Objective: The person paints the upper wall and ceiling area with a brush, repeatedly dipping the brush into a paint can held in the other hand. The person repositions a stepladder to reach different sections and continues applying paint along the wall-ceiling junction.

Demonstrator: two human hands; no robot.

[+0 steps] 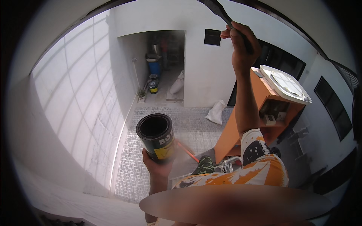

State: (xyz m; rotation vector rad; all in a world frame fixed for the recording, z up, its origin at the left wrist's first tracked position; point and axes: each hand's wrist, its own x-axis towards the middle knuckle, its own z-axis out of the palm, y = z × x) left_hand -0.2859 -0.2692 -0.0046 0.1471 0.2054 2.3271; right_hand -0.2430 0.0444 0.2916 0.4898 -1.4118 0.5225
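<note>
Your right hand [245,43] grips the brush [221,12], raised to the view's upper edge; your left hand [160,170] clasps the open can [155,140] from below, lower and further left. Beyond, a cabinet [230,130] stands to your right and a sack [216,112] lies on the floor [126,169].

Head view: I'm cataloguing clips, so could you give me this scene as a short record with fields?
Left hand: the person's left hand grips a dark can with a yellow patch
Can: open at the top; contents too dark to tell
Right hand: the raised right hand grips a dark long-handled tool
Tool: far end meets the picture's upper edge; type unclear
Right side: orange cabinet, white lid-like panel on top
Floor: patterned paving, white sack
Left side: white wall with grid-like shadows
</note>
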